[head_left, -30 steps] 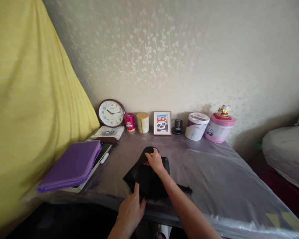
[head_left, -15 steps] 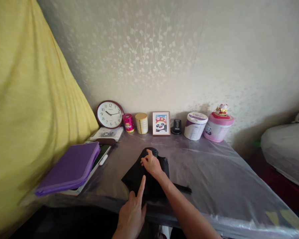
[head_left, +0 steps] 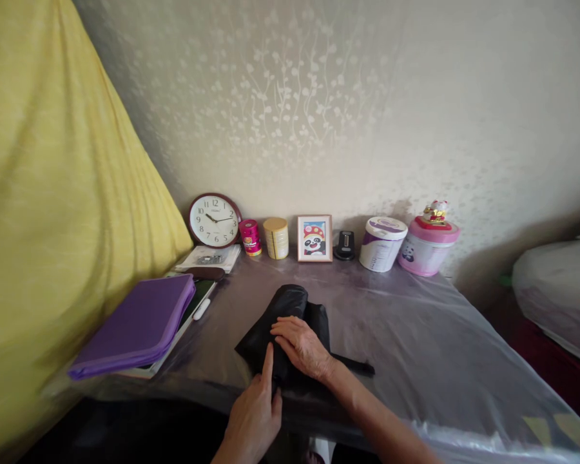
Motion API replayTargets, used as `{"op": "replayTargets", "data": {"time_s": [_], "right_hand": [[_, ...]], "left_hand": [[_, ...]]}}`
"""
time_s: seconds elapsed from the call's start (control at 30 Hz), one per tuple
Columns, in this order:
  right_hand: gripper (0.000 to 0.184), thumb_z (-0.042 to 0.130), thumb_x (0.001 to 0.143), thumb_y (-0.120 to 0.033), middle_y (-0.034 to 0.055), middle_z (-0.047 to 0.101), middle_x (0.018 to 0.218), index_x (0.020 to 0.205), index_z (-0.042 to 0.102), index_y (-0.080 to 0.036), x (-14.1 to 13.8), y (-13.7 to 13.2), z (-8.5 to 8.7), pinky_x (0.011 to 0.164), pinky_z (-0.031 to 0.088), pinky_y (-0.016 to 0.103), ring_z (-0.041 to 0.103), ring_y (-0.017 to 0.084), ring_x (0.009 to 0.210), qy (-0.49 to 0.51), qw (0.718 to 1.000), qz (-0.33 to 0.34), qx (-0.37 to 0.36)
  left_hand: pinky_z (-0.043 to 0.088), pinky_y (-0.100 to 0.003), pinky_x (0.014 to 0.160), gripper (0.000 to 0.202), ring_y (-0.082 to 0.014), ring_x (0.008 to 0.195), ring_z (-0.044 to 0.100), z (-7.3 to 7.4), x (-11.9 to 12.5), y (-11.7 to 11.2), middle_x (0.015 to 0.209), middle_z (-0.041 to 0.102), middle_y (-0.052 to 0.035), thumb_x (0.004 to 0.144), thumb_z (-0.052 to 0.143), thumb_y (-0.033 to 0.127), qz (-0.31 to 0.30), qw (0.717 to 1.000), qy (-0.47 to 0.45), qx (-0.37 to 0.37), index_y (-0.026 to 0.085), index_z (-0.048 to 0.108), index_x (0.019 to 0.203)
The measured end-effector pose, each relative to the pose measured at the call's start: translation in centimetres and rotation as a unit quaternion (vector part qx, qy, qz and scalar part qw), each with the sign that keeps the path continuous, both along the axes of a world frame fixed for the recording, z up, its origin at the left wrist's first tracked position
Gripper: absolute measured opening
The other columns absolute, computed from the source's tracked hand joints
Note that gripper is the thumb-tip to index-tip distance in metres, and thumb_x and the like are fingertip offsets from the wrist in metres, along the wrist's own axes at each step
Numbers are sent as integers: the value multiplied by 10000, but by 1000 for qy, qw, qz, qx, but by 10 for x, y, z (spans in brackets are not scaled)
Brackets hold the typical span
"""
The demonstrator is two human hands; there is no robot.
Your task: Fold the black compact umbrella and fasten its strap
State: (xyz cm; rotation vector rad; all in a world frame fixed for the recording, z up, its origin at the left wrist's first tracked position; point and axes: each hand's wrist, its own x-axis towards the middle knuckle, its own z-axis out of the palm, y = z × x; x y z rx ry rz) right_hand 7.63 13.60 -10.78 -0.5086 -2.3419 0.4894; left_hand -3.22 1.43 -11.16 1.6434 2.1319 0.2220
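A dark, glossy piece of folded black fabric (head_left: 285, 303) lies on the table's near side, with a pointed flap at the left and a thin strap (head_left: 360, 366) stretching to the right. Its kind does not show clearly. My right hand (head_left: 302, 348) rests flat across the middle, fingers together and stretched out. At the near edge, my left hand (head_left: 254, 409) has its index finger straight along the fabric and its thumb at the edge. The other left fingers are curled and partly hidden, seemingly gripping the near end.
A purple zip folder (head_left: 135, 322) lies on books at the left, beside a white pen-like object (head_left: 202, 309). Along the wall stand a clock (head_left: 215, 220), tins, a picture frame (head_left: 314, 238), a black stand-like object (head_left: 344, 246) and two tubs. A yellow curtain (head_left: 77, 193) hangs at left.
My right hand has drawn back toward me along the fabric, going from a pointing finger near the far end to lying flat at the middle. My left hand stays nearly in place.
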Motion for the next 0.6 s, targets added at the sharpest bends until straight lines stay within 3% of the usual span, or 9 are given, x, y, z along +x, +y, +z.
{"op": "replayTargets", "data": {"time_s": [0.17,0.33,0.43,0.6], "right_hand": [[262,427,874,-266,54,590,1151,1071,591,-214,-7,43,-10,1018,258,399,426,172,1180,-50,997,-48,39],[280,405,878,-233,63,564,1191,1098,577,-210,-13,81,-6,1006,263,412,414,182,1189,-77,986,-146,33],[291,415,874,-253,90,543,1211,1113,567,-185,-13,69,2,1006,262,411,403,195,1196,-50,983,-170,36],[264,428,876,-317,31,620,1103,1067,594,-241,-10,32,-2,1027,227,384,422,157,1181,-59,997,-28,50]], "left_hand": [[380,-217,724,707,-146,867,597,0,0,1,1095,587,-91,845,353,232,9,1000,-15,-6,204,-115,1374],[386,-233,713,709,-156,838,609,-1,-2,3,1025,629,-86,843,346,240,7,999,-33,-8,200,-123,1373],[389,-241,715,697,-168,845,612,0,-2,2,1018,634,-91,843,336,246,11,999,-38,-7,193,-109,1377],[384,-231,683,714,-170,827,618,-2,-3,3,990,644,-84,832,367,249,20,999,-35,-12,185,-83,1382]]}}
